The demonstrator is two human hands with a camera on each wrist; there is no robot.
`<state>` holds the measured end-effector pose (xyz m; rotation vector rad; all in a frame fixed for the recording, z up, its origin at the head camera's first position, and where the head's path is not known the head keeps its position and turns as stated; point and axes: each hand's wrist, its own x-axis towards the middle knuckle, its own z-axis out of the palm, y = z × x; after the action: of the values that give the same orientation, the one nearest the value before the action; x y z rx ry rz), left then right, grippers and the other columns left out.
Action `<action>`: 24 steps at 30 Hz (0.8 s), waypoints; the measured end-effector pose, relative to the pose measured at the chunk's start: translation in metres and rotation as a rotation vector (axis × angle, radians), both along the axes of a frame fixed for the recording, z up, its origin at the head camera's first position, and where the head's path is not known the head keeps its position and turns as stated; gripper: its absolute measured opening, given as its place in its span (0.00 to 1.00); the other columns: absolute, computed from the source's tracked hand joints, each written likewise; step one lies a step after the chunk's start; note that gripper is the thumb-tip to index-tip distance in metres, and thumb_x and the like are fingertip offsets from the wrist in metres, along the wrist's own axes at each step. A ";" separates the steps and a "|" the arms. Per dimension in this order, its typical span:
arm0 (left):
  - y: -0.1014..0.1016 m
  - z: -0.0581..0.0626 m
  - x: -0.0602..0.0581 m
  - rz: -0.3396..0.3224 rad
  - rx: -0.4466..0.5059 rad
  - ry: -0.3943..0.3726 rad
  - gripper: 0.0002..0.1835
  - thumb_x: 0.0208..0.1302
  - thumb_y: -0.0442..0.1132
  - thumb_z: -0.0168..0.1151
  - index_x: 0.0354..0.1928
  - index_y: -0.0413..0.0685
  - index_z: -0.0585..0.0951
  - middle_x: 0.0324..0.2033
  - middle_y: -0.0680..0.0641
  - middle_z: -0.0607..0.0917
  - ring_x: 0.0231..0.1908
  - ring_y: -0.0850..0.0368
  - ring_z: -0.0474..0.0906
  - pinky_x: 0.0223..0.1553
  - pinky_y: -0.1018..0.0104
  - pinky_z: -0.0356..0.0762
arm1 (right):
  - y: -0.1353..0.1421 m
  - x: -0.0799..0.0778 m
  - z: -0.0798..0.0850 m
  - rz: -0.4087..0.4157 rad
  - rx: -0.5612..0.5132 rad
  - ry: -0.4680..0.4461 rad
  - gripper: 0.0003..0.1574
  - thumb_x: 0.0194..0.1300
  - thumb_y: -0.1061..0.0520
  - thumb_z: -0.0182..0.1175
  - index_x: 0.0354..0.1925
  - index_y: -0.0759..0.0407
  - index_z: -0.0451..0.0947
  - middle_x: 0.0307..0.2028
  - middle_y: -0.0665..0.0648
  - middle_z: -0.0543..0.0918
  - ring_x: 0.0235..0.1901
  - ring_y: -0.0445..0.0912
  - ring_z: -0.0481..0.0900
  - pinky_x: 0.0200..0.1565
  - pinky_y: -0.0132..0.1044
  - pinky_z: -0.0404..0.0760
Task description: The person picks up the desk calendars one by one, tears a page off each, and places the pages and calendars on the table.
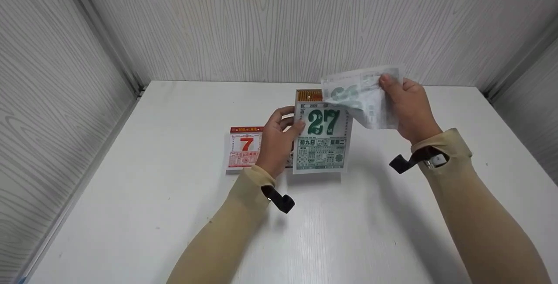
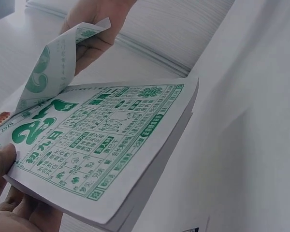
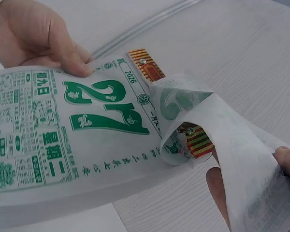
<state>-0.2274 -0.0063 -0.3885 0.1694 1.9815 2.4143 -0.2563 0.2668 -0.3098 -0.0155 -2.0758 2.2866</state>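
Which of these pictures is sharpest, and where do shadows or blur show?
Head view: even light, soft shadows under the arms on the white table, the lifted calendar page slightly blurred. Left wrist view: pale, washed-out, the near left hand soft. Right wrist view: sharpest, the green 27 crisp.

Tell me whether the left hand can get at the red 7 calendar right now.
Probably yes, but not while it's busy. The left hand grips the green calendar, and the red calendar lies flat just beside it on the table, uncovered. It would need to let go first.
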 end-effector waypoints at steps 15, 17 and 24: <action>0.002 0.000 0.000 -0.024 0.018 -0.007 0.20 0.74 0.41 0.64 0.65 0.58 0.75 0.52 0.49 0.86 0.48 0.50 0.87 0.49 0.56 0.86 | 0.010 -0.002 0.001 0.010 0.010 0.000 0.30 0.71 0.42 0.65 0.56 0.65 0.77 0.42 0.54 0.88 0.39 0.43 0.87 0.39 0.33 0.86; 0.002 0.001 0.000 -0.026 0.017 -0.007 0.20 0.75 0.41 0.64 0.65 0.58 0.75 0.52 0.49 0.86 0.48 0.50 0.87 0.49 0.56 0.86 | 0.010 -0.002 0.001 -0.002 0.012 0.004 0.30 0.71 0.42 0.65 0.55 0.65 0.77 0.41 0.54 0.88 0.38 0.43 0.88 0.38 0.33 0.86; 0.002 0.002 0.001 -0.032 0.033 -0.013 0.20 0.75 0.41 0.64 0.65 0.57 0.74 0.53 0.48 0.86 0.48 0.49 0.87 0.50 0.56 0.86 | 0.012 -0.001 0.002 -0.028 0.027 0.001 0.31 0.70 0.40 0.66 0.55 0.63 0.77 0.43 0.54 0.88 0.40 0.44 0.88 0.39 0.33 0.86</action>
<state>-0.2267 -0.0045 -0.3863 0.1842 1.9195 2.4233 -0.2575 0.2785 -0.3079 -0.0429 -2.0915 2.2423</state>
